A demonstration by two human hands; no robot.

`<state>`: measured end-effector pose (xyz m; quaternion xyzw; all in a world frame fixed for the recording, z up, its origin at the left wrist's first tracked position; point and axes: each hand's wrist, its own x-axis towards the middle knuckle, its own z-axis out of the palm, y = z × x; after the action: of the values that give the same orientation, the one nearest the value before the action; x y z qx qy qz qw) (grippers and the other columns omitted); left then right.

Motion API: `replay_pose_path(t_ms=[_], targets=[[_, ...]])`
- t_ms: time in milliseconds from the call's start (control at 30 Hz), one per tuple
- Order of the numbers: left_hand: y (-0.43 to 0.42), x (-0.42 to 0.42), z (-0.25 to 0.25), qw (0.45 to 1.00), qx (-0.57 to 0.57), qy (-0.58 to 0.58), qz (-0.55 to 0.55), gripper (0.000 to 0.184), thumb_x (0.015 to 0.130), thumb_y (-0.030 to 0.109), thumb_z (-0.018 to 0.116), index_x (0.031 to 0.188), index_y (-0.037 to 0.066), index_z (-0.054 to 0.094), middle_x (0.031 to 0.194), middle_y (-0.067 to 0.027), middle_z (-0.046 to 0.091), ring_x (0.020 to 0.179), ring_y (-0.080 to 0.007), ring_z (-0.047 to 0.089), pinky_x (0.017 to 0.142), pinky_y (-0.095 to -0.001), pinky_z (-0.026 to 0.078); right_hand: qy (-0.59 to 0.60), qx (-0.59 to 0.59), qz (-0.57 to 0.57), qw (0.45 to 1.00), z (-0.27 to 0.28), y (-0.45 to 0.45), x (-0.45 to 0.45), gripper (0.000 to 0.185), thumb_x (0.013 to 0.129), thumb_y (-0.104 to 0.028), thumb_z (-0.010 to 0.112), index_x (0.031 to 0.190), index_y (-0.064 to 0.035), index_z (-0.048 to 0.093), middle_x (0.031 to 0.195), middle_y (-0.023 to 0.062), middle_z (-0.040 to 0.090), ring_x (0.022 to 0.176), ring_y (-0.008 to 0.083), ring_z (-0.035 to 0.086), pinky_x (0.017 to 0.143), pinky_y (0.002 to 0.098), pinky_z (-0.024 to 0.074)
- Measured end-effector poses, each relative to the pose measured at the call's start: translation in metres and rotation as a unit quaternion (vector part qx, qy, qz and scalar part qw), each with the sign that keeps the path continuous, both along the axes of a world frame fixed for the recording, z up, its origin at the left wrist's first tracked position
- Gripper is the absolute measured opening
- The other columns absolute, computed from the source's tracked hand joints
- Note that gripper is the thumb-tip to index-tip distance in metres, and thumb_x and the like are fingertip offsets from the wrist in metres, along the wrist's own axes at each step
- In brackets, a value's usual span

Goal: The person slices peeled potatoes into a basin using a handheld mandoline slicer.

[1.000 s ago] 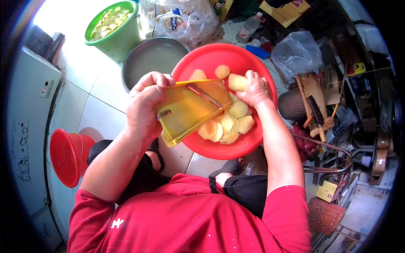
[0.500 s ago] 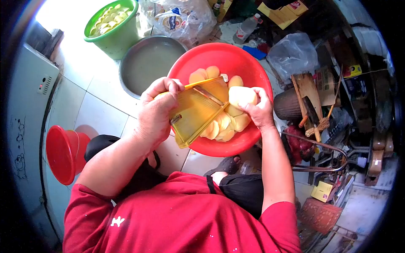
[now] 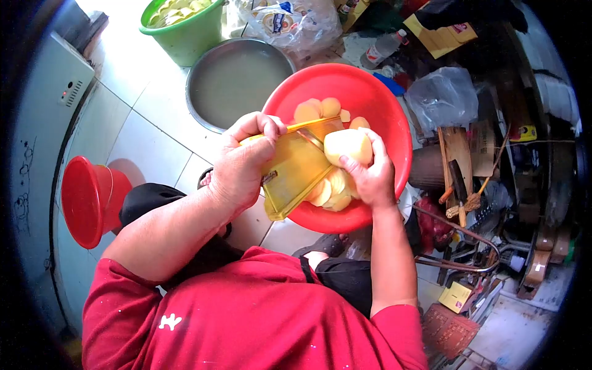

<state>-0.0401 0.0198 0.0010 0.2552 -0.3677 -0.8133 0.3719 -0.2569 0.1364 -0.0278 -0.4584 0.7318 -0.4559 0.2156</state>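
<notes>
My left hand (image 3: 243,166) is closed around the upper end of a yellow plastic slicer (image 3: 293,169), which is held tilted over a red basin (image 3: 388,117). A metal blade crosses the slicer, partly covered now. My right hand (image 3: 376,179) grips a peeled potato (image 3: 346,148), pale yellow with a flat-looking side, over the blade area of the slicer. Whether the potato touches the blade is hard to see. Round potato slices (image 3: 336,185) lie in the basin below the slicer, and more slices (image 3: 308,111) rest near its far side.
Beyond the basin stand a grey tub of cloudy liquid (image 3: 237,86) and a green bucket of slices (image 3: 191,37). To the left is a small red bucket (image 3: 83,200). Clutter on the right includes a plastic bag (image 3: 444,102), a wooden board (image 3: 456,154) and a metal frame (image 3: 487,246).
The potato in my right hand has moved leftward over the slicer, covering more of the blade. My left hand keeps its grip. The whole view has shifted somewhat.
</notes>
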Motion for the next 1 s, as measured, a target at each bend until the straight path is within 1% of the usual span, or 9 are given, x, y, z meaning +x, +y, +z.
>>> replay_pose_path(t_ms=[267,433,533,567,600,667,767,900,1000], targets=[[-0.004,0.002,-0.003,1.0,-0.014,-0.02,-0.009,0.003,0.075,0.004,0.053,0.078,0.006,0.053,0.092,0.0001,0.054,0.085,-0.0088,0.046,0.079,-0.0228,0.039,0.038,-0.018,0.008,0.999,0.001,-0.012,0.011,0.057,0.075,-0.018,0.076,0.124,-0.0019,0.052,0.108,0.0184,0.061,0.099,0.0277,0.061,0.086,0.0359,0.0497],[-0.006,0.0,0.0,0.999,-0.038,-0.035,-0.01,0.007,0.071,0.003,0.051,0.076,0.007,0.05,0.097,-0.0042,0.053,0.09,-0.0154,0.049,0.084,-0.0269,0.04,-0.055,0.036,-0.058,0.996,-0.028,-0.028,-0.024,0.055,0.075,-0.021,0.075,0.121,-0.0005,0.053,0.109,0.0201,0.061,0.1,0.0297,0.061,0.087,0.0381,0.0494],[-0.004,0.002,-0.001,0.999,-0.024,-0.031,-0.002,0.006,0.072,0.004,0.052,0.076,0.007,0.05,0.096,-0.0043,0.053,0.09,-0.0152,0.049,0.084,-0.0268,0.04,0.119,0.011,0.052,0.991,0.015,-0.011,0.014,0.058,0.078,-0.025,0.075,0.123,0.0024,0.051,0.11,0.0129,0.06,0.1,0.0204,0.059,0.088,0.0323,0.0483],[-0.004,0.003,-0.002,0.999,-0.026,-0.022,-0.008,0.005,0.072,0.004,0.052,0.076,0.007,0.05,0.096,-0.0043,0.053,0.09,-0.0151,0.049,0.084,-0.0268,0.04,0.071,-0.006,0.055,0.996,0.032,-0.009,0.034,0.063,0.072,-0.036,0.077,0.12,-0.0017,0.055,0.107,0.0204,0.059,0.099,0.0347,0.059,0.087,0.0417,0.0475],[-0.002,0.002,-0.004,0.999,-0.022,-0.023,-0.005,0.005,0.072,0.004,0.052,0.076,0.007,0.05,0.096,-0.0043,0.053,0.09,-0.0151,0.049,0.084,-0.0268,0.04,0.063,-0.016,0.051,0.997,0.039,-0.007,0.046,0.062,0.072,-0.036,0.077,0.119,-0.0022,0.054,0.109,0.0211,0.058,0.101,0.035,0.058,0.087,0.0423,0.0473],[0.001,0.001,-0.006,0.998,-0.058,-0.015,0.006,0.005,0.073,0.005,0.053,0.076,0.007,0.05,0.095,-0.0039,0.053,0.089,-0.0145,0.049,0.082,-0.0265,0.04,0.126,-0.014,0.04,0.991,0.016,-0.009,0.029,0.055,0.078,-0.025,0.074,0.121,0.0013,0.051,0.107,0.0123,0.06,0.098,0.0203,0.059,0.087,0.0333,0.0485],[-0.002,0.002,-0.005,0.998,-0.058,-0.033,-0.015,0.005,0.073,0.006,0.053,0.076,0.007,0.05,0.095,-0.0033,0.053,0.087,-0.0138,0.048,0.081,-0.0263,0.04,0.007,0.076,-0.067,0.995,-0.041,-0.021,-0.025,0.046,0.082,-0.019,0.07,0.117,0.0017,0.05,0.104,0.0126,0.062,0.096,0.0191,0.06,0.083,0.0326,0.0504],[0.001,0.001,-0.006,0.998,-0.043,-0.042,0.003,0.005,0.073,0.006,0.054,0.076,0.007,0.05,0.095,-0.0029,0.053,0.086,-0.0131,0.048,0.081,-0.0262,0.04,0.058,0.006,0.027,0.998,-0.019,-0.019,-0.005,0.048,0.081,-0.019,0.069,0.12,0.0011,0.049,0.105,0.0119,0.061,0.096,0.0192,0.06,0.085,0.0319,0.0495],[0.002,0.002,-0.005,0.997,-0.075,-0.033,0.008,0.005,0.073,0.006,0.054,0.076,0.007,0.05,0.095,-0.003,0.053,0.089,-0.0138,0.048,0.084,-0.026,0.039,0.11,-0.04,0.082,0.99,0.042,-0.011,0.055,0.062,0.072,-0.038,0.075,0.118,-0.0022,0.054,0.107,0.0196,0.059,0.096,0.0362,0.059,0.085,0.0431,0.0481]])
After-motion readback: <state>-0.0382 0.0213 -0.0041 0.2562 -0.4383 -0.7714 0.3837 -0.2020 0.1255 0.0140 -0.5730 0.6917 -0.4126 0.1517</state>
